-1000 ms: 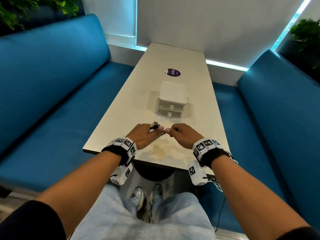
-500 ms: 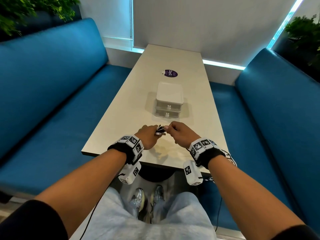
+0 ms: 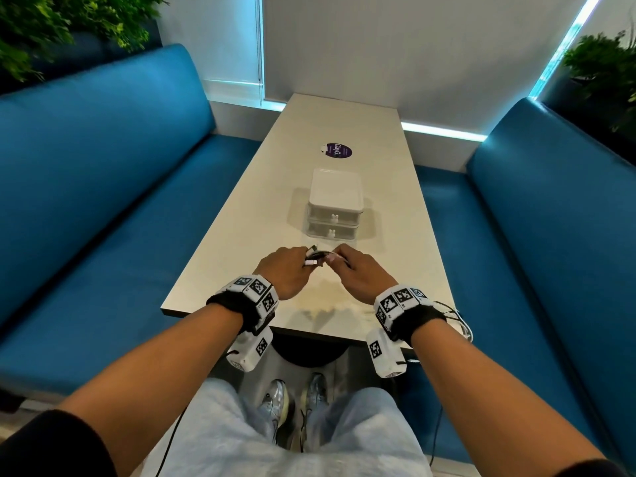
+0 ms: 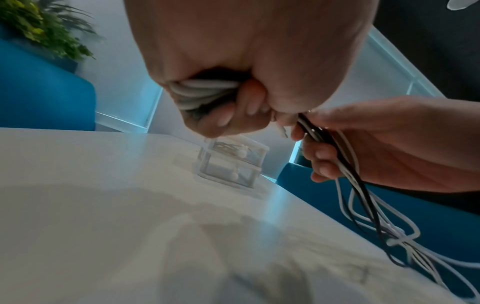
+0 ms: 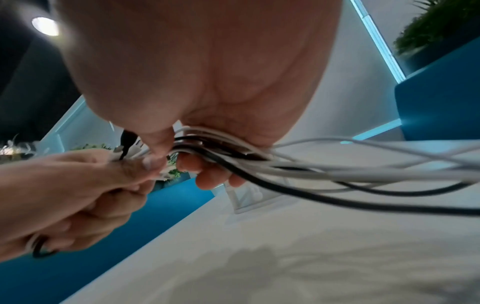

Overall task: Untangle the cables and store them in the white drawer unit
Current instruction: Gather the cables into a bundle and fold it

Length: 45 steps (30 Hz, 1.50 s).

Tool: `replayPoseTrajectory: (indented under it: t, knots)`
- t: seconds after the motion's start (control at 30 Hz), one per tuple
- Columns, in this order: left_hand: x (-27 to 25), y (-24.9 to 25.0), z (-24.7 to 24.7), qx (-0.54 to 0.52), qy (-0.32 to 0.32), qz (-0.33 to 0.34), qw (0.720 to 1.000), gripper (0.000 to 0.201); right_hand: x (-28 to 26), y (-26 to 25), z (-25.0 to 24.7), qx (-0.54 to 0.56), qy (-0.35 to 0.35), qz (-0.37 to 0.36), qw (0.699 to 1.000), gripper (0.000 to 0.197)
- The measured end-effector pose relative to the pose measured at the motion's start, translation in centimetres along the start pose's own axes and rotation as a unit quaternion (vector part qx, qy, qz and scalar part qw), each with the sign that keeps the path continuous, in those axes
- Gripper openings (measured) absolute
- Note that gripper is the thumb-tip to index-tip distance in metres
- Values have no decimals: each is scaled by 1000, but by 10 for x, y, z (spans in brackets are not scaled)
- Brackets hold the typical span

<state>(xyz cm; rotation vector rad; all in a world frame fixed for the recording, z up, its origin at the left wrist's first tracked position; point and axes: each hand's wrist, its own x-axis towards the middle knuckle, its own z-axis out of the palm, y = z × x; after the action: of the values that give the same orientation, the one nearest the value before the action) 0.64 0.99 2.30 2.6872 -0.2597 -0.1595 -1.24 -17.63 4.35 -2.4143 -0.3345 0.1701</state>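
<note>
Your left hand [image 4: 233,67] fists the wound cables [image 4: 202,92], keeping them tidy; your right hand [image 5: 207,86] pinches loose strands, probably feeding slack, near the closed drawer unit [image 3: 335,204].

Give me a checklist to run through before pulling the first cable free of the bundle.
1. Left hand grips the coiled end of the cables: ok.
2. Right hand holds the loose strands: ok.
3. Cables untangled: not ok, a knot shows in the hanging strands.
4. White drawer unit within sight on the table: ok.
5. A drawer open to receive cables: not ok, both look closed.
6. Room left in the drawers: cannot tell.
</note>
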Motion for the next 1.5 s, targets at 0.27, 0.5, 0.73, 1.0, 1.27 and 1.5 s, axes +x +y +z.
replayPoseTrajectory:
  t: [0.27, 0.5, 0.73, 1.0, 1.27, 1.5]
  knots:
    - [19, -13, -35, -172, 123, -59, 976, 41, 6, 10, -9, -91, -9, 12, 996, 29]
    - [1, 7, 8, -360, 60, -108, 925, 41, -14, 17, 27, -105, -12, 31, 994, 34]
    - [-2, 28, 26, -431, 12, -108, 896, 103, -11, 0, 49, -124, -24, 36, 991, 30]
    - [-5, 24, 39, -422, 47, -186, 886, 41, -12, 2, 69, 4, -72, -18, 997, 41]
    - [4, 9, 37, -557, 118, -216, 793, 49, -7, 28, 58, -130, -47, 1, 990, 33]
    - [7, 18, 23, -664, 140, -202, 706, 41, -13, 43, 54, -92, -100, 61, 989, 45]
